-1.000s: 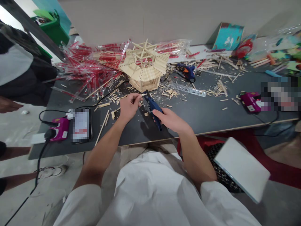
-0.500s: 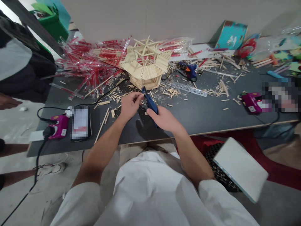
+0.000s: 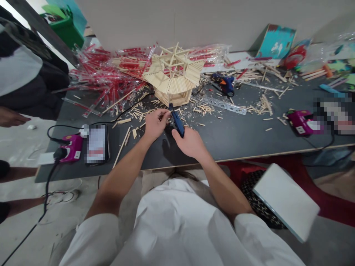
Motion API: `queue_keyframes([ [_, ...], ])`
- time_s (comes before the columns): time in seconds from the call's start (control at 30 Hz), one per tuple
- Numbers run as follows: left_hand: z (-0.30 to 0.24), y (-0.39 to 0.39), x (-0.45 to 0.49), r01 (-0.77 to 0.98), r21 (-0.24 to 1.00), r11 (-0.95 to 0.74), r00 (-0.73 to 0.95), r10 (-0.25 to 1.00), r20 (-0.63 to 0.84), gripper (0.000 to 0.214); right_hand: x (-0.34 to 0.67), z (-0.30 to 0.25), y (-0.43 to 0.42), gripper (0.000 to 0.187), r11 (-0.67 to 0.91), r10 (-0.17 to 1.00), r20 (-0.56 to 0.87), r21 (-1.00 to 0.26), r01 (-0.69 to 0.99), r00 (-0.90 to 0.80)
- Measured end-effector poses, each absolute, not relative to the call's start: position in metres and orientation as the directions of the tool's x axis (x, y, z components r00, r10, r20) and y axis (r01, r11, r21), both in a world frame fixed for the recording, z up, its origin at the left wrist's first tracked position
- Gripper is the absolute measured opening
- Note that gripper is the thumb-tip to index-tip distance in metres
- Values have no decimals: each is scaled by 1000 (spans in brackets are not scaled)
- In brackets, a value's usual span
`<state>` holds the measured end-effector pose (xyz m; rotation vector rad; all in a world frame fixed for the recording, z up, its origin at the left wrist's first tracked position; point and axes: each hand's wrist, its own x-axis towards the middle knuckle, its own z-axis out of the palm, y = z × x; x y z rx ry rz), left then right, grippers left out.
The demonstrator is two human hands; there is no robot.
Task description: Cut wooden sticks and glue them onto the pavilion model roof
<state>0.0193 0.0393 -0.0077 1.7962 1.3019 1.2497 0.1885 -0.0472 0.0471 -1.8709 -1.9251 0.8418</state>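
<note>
My right hand is closed around a dark blue hand tool that looks like a cutter; its tip points away from me. Just left of that tip, my left hand pinches a small thin wooden stick, mostly hidden by the fingers. Directly beyond both hands stands a model pavilion built of wooden sticks, with a flared roof and bare rafters on top. Short cut sticks lie around its base.
Red-and-clear plastic wrappers heap at the back left. A glue gun and a clear ruler lie right of the model. Purple power sockets and a phone sit at left. A person stands beyond the left edge.
The tool has turned in my right hand and its handles look closer together. My left hand keeps its pinch near the tip. The whole view has shifted slightly.
</note>
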Motion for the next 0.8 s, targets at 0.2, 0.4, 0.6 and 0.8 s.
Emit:
queue_keyframes([
  [0.2,-14,41,21,394,840,-374,67,923,380,27,191,45,-47,63,-42,981,-177,-586,809,-77],
  [0.4,-14,41,18,418,821,-389,94,917,387,30,192,44,-46,73,-56,976,-209,-541,839,-69],
  [0.6,-14,41,18,434,818,-376,85,922,378,29,190,39,-45,70,-61,978,-199,-558,828,-62],
  [0.8,-12,40,17,390,847,-362,66,928,366,28,187,36,-45,71,-89,975,-220,-550,830,-41],
])
